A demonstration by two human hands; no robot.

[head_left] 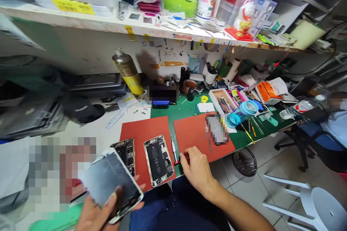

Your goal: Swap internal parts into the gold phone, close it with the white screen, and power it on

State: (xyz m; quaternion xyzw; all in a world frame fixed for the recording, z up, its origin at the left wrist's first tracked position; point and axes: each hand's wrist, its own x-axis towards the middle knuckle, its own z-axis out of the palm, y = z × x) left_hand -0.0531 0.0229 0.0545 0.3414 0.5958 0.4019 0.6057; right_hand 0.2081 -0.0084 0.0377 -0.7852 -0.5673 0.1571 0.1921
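My left hand (101, 207) grips a phone screen (111, 180) with a white edge, tilted, its grey metal back facing up. Partly covered by that screen lies an opened phone body (128, 155). Beside it on the left red mat (159, 124) rests a second opened phone body (158, 160), its black battery and boards exposed. A slim screwdriver (173, 148) with a red end lies between the two mats. Just right of it, my right hand (197, 168) hovers low at the right red mat's (187, 126) front edge, fingers curled together; whatever they may pinch is hidden.
A blurred phone (217, 129) lies on the right mat, near a blue-lidded bottle (242, 113) and a tool box (223, 101). A spray can (128, 72) stands behind. Above runs a loaded shelf (103, 21). To the right are a white stool (325, 205) and a seated person (336, 126).
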